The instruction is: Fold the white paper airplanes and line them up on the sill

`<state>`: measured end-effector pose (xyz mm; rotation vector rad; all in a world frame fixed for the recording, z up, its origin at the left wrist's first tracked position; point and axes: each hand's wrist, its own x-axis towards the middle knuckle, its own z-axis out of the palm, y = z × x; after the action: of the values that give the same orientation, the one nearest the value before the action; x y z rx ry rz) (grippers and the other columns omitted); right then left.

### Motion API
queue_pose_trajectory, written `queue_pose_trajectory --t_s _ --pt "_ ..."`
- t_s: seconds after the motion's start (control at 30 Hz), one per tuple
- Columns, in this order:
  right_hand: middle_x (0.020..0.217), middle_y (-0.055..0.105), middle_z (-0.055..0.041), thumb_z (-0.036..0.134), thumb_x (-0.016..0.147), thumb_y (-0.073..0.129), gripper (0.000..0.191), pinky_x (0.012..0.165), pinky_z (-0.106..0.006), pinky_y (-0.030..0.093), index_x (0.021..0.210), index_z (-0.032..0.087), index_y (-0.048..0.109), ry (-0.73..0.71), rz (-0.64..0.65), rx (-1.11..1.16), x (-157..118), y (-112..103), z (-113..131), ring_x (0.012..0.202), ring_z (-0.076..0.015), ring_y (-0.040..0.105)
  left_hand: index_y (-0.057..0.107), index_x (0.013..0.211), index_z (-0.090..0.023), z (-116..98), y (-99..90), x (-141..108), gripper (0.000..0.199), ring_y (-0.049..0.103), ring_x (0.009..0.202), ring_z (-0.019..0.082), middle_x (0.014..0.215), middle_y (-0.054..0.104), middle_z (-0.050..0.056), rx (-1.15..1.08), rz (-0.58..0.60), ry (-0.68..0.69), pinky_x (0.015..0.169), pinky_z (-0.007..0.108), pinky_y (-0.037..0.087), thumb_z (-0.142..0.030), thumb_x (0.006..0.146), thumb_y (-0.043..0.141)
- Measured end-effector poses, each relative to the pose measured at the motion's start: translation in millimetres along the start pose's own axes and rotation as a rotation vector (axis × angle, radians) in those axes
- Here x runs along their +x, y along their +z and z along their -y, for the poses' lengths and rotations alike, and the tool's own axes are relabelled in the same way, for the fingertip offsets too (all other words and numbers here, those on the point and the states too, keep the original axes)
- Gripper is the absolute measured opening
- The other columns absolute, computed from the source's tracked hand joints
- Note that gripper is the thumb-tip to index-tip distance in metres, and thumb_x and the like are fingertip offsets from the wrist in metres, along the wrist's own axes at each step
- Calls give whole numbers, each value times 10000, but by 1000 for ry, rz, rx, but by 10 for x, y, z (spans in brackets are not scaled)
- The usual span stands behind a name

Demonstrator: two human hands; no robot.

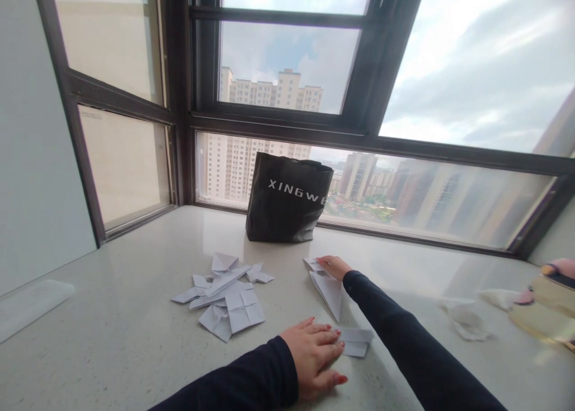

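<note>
My left hand [314,354] lies flat on the pale speckled sill with its fingers spread. Its fingertips reach the edge of a folded white paper piece [356,342]. Farther out, my right hand [333,267] has its fingers closed at the top of some folded white paper [313,263]; the palm side is hidden. Just below that hand, a pointed paper piece [329,291] rests on the sill. To the left is a loose pile of folded white papers [229,294], overlapping at different angles.
A black bag [290,198] with white lettering stands upright near the window. On the far left lies a whitish flat strip [33,303]. A crumpled white tissue [467,319] and a pink and yellow item [545,306] are at the right. Dark window frames [287,126] border the sill.
</note>
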<state>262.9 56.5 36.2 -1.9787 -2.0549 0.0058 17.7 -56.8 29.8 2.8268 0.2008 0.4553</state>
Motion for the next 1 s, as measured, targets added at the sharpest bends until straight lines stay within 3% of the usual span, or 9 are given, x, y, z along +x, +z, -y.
queue_pose_trajectory --t_s 0.27,0.4,0.6,0.77,1.0 --pt "1070 522 -57 291 845 425 224 759 -346 446 1023 192 517 24 25 -73 -65 33 -59 880 -149 530 356 1234 -171 -22 -26 -13 479 316 1190 240 1299 373 94 1 -10 -3 979 439 211 -438 838 316" --pt "986 593 -67 234 854 370 254 771 -298 419 872 204 622 54 -54 -90 -89 -52 -18 916 -178 537 333 1248 -155 -24 -44 -15 510 292 1203 254 1307 354 112 13 -21 3 987 466 160 -459 841 285" --pt "1048 577 -85 200 821 378 267 814 -320 390 970 196 599 42 -176 -76 -58 -284 177 978 -196 513 334 1247 -209 -27 -26 10 488 258 1220 249 1336 312 76 14 -19 -14 986 460 169 -453 825 335" --pt "1004 594 -70 152 790 403 254 824 -330 372 957 188 591 -83 -198 -37 -56 -334 652 956 -188 512 369 1226 -166 -39 -48 -1 480 323 1186 228 1316 347 85 -17 -24 25 973 360 258 -434 829 338" --pt "942 611 -30 180 767 492 168 777 -284 370 901 199 591 -414 -104 8 -245 -156 1743 909 -165 513 435 1147 -185 -8 57 28 422 418 1097 240 1186 493 78 121 -69 36 962 387 276 -419 797 409"
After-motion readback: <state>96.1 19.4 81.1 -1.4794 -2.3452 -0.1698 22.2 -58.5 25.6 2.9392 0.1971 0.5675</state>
